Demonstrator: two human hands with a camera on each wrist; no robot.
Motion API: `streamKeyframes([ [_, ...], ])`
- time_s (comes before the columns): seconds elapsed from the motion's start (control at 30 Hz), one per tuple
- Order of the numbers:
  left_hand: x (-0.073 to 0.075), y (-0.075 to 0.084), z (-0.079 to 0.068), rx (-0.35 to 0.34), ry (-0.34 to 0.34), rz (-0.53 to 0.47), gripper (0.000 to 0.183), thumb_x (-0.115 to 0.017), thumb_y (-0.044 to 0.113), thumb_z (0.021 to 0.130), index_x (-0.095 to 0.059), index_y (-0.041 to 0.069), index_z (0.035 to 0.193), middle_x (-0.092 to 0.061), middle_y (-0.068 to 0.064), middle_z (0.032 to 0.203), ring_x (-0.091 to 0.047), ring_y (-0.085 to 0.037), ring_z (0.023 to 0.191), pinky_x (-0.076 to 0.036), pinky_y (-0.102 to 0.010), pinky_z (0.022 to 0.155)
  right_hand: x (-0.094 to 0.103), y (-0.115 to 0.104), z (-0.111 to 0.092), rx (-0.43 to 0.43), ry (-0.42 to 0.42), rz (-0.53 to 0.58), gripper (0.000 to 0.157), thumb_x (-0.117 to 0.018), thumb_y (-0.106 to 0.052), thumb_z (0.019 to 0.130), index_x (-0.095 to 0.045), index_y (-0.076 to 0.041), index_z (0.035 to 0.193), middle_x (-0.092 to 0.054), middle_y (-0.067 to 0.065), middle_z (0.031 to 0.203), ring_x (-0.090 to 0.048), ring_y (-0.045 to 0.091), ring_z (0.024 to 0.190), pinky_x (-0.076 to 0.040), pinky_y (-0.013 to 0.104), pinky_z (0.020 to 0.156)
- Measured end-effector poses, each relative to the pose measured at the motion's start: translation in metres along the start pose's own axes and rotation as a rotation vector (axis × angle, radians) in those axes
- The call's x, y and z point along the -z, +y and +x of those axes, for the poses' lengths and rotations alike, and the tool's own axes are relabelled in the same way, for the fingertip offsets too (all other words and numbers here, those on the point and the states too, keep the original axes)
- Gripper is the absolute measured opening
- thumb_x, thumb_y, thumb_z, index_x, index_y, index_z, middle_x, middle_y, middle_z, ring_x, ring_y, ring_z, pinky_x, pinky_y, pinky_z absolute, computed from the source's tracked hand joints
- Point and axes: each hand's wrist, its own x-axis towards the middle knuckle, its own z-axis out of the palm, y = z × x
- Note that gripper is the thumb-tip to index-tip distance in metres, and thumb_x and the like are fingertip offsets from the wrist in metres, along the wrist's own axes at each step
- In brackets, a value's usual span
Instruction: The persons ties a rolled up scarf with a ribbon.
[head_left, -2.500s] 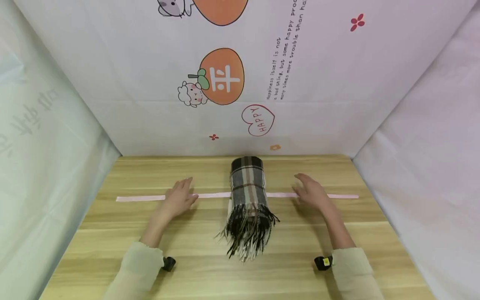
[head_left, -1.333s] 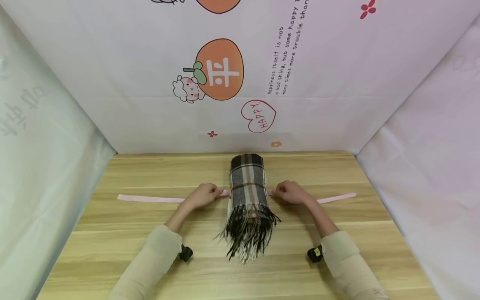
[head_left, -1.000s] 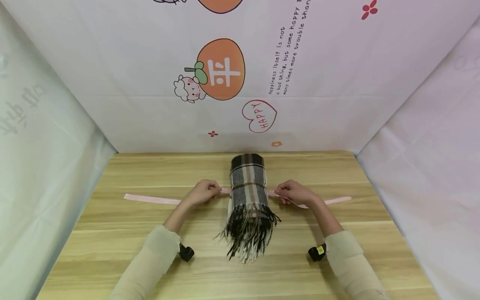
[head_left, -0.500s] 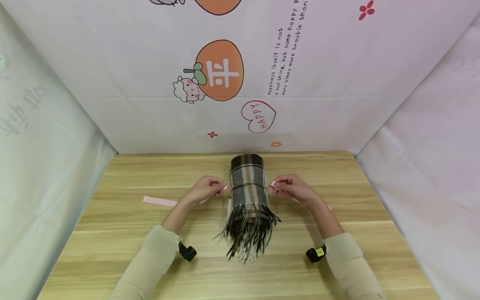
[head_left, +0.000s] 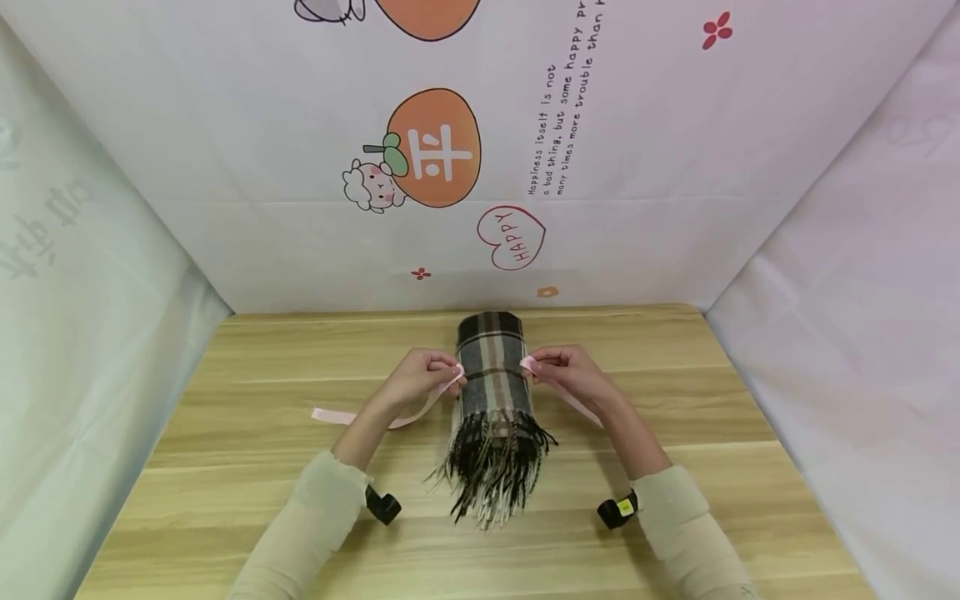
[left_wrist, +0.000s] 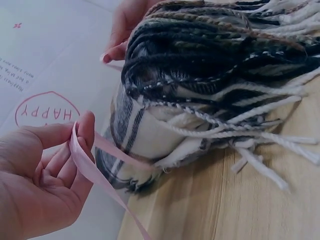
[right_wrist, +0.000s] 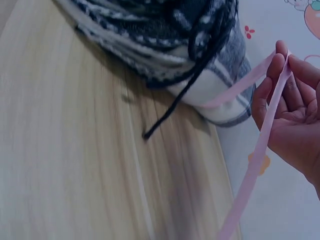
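Observation:
A rolled plaid scarf [head_left: 491, 358] in black, grey, white and brown lies lengthwise mid-table, its fringe [head_left: 495, 471] toward the person. A pink ribbon [left_wrist: 117, 150] runs underneath the roll and comes up on both sides. At the scarf's left side my left hand [head_left: 420, 377] pinches the ribbon between thumb and forefinger; its tail [head_left: 333, 416] trails onto the table. My right hand [head_left: 573, 372] pinches the ribbon's other side, and that tail [right_wrist: 255, 165] hangs down past the palm. Both pinch points are raised, close beside the roll. The stretch of ribbon beneath the scarf is hidden.
The wooden table [head_left: 225, 500] ends at a white printed backdrop [head_left: 637, 250] just behind the scarf. White sheets hang at the left [head_left: 90, 292] and right [head_left: 862, 333]. A small black camera [head_left: 384, 505] is on the left wrist, another [head_left: 617, 510] on the right.
Both hands came in from the sides, took hold of the flat ribbon beside the scarf, and lifted it up along the roll. The ribbon's tails have drawn inward. The scarf stays in place.

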Motion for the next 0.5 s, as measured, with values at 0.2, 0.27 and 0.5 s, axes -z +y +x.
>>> streamKeyframes([
  [0.2, 0.001, -0.029, 0.017, -0.096, -0.013, -0.121, 0.03, -0.06, 0.016, 0.091, -0.057, -0.007, 0.111, -0.068, -0.019, 0.094, -0.065, -0.031, 0.084, -0.053, -0.043, 0.08, -0.013, -0.008, 0.006, 0.028, 0.013, -0.043, 0.036, -0.064, -0.017, 0.089, -0.06, 0.008, 0.114, -0.07, 0.003, 0.094, -0.066, 0.016, 0.086, -0.052, 0.042, 0.085],
  [0.27, 0.002, -0.039, 0.023, -0.139, -0.028, -0.146, 0.029, -0.06, 0.017, 0.091, -0.057, -0.005, 0.109, -0.069, -0.017, 0.092, -0.066, -0.026, 0.081, -0.054, -0.038, 0.077, -0.016, -0.01, 0.008, 0.032, 0.007, -0.037, 0.036, -0.064, -0.017, 0.089, -0.06, 0.009, 0.114, -0.07, 0.003, 0.093, -0.066, 0.015, 0.085, -0.052, 0.041, 0.084],
  [0.5, -0.007, 0.006, 0.002, -0.109, 0.014, 0.054, 0.027, -0.052, 0.014, 0.095, -0.054, -0.002, 0.117, -0.069, -0.018, 0.086, -0.068, -0.03, 0.082, -0.053, -0.045, 0.077, -0.022, -0.011, 0.009, 0.028, 0.002, -0.018, 0.036, -0.061, -0.016, 0.091, -0.057, 0.006, 0.12, -0.069, 0.007, 0.1, -0.066, 0.018, 0.087, -0.052, 0.036, 0.084],
])
